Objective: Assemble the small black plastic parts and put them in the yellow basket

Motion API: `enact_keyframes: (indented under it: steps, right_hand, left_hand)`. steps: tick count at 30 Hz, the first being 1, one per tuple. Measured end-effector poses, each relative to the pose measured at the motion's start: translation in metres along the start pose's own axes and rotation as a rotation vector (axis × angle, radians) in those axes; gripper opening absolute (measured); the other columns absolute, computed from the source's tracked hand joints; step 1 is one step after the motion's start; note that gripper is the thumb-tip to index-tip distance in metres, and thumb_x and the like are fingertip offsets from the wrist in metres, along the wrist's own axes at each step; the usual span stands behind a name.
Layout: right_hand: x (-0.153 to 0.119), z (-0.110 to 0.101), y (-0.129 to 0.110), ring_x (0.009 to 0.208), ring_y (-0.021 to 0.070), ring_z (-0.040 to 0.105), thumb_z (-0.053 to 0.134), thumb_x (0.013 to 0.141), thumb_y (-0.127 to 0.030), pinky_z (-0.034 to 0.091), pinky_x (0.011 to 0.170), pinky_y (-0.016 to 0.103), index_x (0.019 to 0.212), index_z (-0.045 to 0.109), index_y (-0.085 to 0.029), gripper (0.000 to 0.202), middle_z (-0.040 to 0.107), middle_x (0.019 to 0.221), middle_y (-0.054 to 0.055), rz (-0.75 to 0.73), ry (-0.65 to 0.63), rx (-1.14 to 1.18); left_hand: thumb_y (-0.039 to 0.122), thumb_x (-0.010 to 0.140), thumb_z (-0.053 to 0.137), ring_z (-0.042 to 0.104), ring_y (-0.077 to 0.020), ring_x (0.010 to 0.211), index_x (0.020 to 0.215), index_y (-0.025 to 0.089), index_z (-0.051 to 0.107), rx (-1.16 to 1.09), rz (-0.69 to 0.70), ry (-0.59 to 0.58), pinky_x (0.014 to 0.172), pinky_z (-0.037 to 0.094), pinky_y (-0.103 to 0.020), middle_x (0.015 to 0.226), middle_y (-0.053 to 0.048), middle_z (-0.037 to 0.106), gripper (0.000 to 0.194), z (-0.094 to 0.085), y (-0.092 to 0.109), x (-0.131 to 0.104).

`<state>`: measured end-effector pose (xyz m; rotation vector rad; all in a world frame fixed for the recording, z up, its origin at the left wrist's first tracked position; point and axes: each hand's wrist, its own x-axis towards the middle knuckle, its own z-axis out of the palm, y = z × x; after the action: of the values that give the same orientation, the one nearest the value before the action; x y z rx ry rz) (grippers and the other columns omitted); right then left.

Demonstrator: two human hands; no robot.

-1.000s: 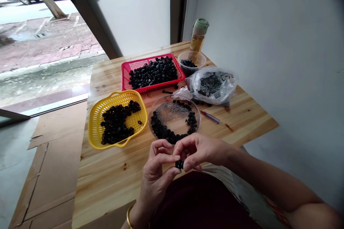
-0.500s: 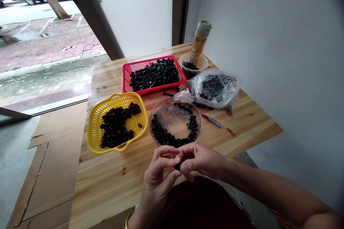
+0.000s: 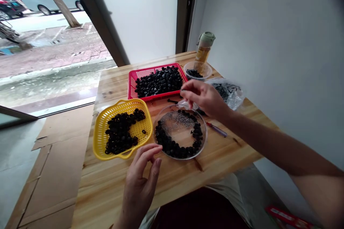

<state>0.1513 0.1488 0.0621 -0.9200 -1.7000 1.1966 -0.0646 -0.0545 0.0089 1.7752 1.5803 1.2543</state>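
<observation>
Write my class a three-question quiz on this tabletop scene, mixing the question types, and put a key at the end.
1. True or false: in the picture, the yellow basket stands to the left of the round clear tray.

2. Which of these appears closest to the right hand?
A) the yellow basket
B) the red basket
C) the cardboard on the floor

3. Fill in the missing colour: the bottle has a pale ____ lid.

Key: 1. True. 2. B. 3. Green.
</observation>
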Motion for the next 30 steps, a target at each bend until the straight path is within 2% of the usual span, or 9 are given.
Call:
enact_keyframes:
  steps: [4,7,9,12,14,17,22,26,30]
  right_hand:
    - [0.096,0.013,0.01,0.073,0.0164,0.069,0.065,0.094,-0.019,0.057,0.068,0.027,0.116,0.07,-0.01,0.025,0.076,0.092,0.007,-0.115,0.037,-0.556]
    - [0.116,0.027,0.013,0.095,0.0246,0.072,0.07,0.086,-0.009,0.056,0.087,0.034,0.125,0.068,-0.007,0.039,0.079,0.103,0.013,-0.1,-0.036,-0.781]
    - [0.098,0.032,0.013,0.101,0.0257,0.071,0.07,0.088,-0.01,0.053,0.09,0.034,0.122,0.072,-0.01,0.034,0.079,0.108,0.013,-0.137,-0.113,-0.817]
    - [0.045,0.034,0.014,0.094,0.0255,0.072,0.065,0.094,-0.017,0.05,0.081,0.032,0.102,0.079,-0.014,0.017,0.08,0.102,0.011,-0.142,-0.461,-0.93]
    - [0.01,0.034,0.019,0.089,0.0246,0.073,0.067,0.091,-0.016,0.047,0.074,0.029,0.092,0.081,-0.016,0.014,0.081,0.095,0.009,-0.088,-0.639,-0.957]
    - [-0.022,0.036,0.032,0.089,0.0222,0.073,0.069,0.089,-0.014,0.044,0.071,0.027,0.09,0.08,-0.018,0.012,0.081,0.095,0.007,-0.052,-0.733,-0.939]
    - [-0.033,0.049,0.052,0.092,0.0248,0.073,0.067,0.091,-0.015,0.043,0.069,0.028,0.095,0.079,-0.016,0.013,0.081,0.103,0.011,-0.036,-0.739,-0.906]
    - [-0.037,0.051,0.049,0.09,0.0248,0.072,0.067,0.092,-0.015,0.045,0.069,0.028,0.093,0.076,-0.014,0.009,0.079,0.099,0.012,-0.027,-0.658,-0.866]
    - [-0.054,0.046,0.03,0.077,0.0149,0.066,0.067,0.098,-0.025,0.049,0.07,0.025,0.109,0.068,-0.016,0.014,0.073,0.099,0.006,-0.103,-0.401,-0.549]
  left_hand:
    - [0.024,0.101,0.056,0.068,-0.0236,0.099,0.111,0.022,0.071,0.359,0.093,0.006,0.085,0.055,-0.035,0.107,-0.008,0.074,0.018,-0.027,-0.023,0.032]
    - [0.03,0.1,0.052,0.068,-0.0302,0.098,0.105,0.019,0.072,0.593,0.051,-0.135,0.086,0.054,-0.044,0.103,-0.012,0.076,0.024,-0.044,-0.048,0.062]
    - [0.032,0.097,0.053,0.069,-0.0323,0.097,0.103,0.018,0.074,0.705,0.016,-0.286,0.086,0.054,-0.045,0.102,-0.013,0.077,0.025,-0.05,-0.061,0.081]
    - [0.032,0.093,0.056,0.07,-0.0322,0.099,0.108,0.019,0.074,0.81,-0.043,-0.483,0.084,0.052,-0.04,0.105,-0.013,0.078,0.027,-0.049,-0.072,0.101]
    - [0.032,0.092,0.057,0.071,-0.0316,0.097,0.107,0.02,0.074,0.838,-0.088,-0.561,0.079,0.051,-0.037,0.107,-0.013,0.077,0.026,-0.045,-0.074,0.109]
    - [0.031,0.088,0.059,0.071,-0.0292,0.084,0.093,0.021,0.074,0.83,-0.122,-0.605,0.068,0.047,-0.033,0.096,-0.01,0.077,0.019,-0.039,-0.077,0.117]
    - [0.026,0.085,0.06,0.069,-0.0263,0.076,0.083,0.023,0.072,0.799,-0.117,-0.591,0.065,0.045,-0.031,0.087,-0.007,0.075,0.013,-0.036,-0.08,0.122]
    - [0.026,0.089,0.055,0.068,-0.0297,0.097,0.097,0.02,0.071,0.767,-0.095,-0.438,0.08,0.05,-0.036,0.102,-0.012,0.074,0.019,-0.042,-0.065,0.118]
    - [0.039,0.088,0.068,0.062,-0.0186,0.071,0.104,0.02,0.069,0.112,-0.254,-0.124,0.062,0.048,-0.028,0.086,-0.004,0.069,0.025,-0.028,-0.024,0.091]
